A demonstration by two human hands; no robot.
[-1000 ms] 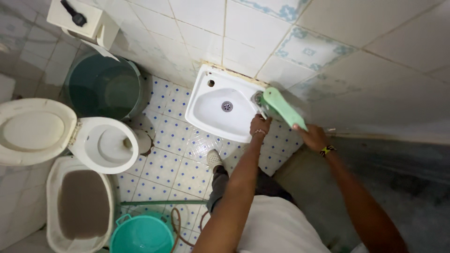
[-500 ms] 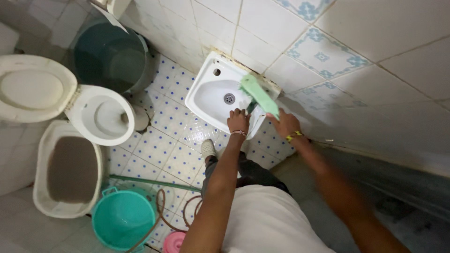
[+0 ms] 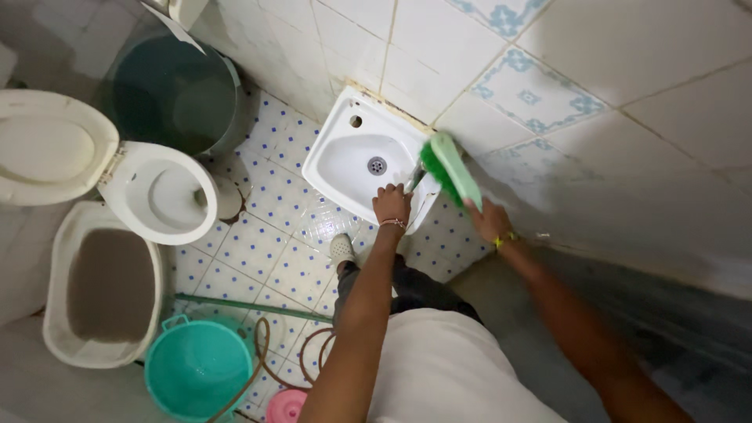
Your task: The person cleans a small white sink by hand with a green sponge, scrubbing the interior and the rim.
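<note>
Since the earlier frames the green scrubbing brush [image 3: 453, 169] has swung from lying flat over the tap to standing on edge at the right-hand rim of the white wash basin [image 3: 345, 160], its bristles now facing left toward the bowl. The right hand [image 3: 489, 221] is clenched around the brush's handle end, just below and right of the basin, close to the tiled wall [image 3: 595, 94]. The left hand [image 3: 392, 205] has come to rest on the basin's front rim, fingers curled over the edge and gripping it, just left of the brush. The basin's drain [image 3: 377, 165] lies just above the left hand. Well to the left of both hands stand a white toilet [image 3: 160, 200] with its lid up and a dark bucket [image 3: 168, 90]. Below the left arm, near the floor, sit a teal bucket [image 3: 197, 368] and a white tub [image 3: 102, 294] of murky water.
</note>
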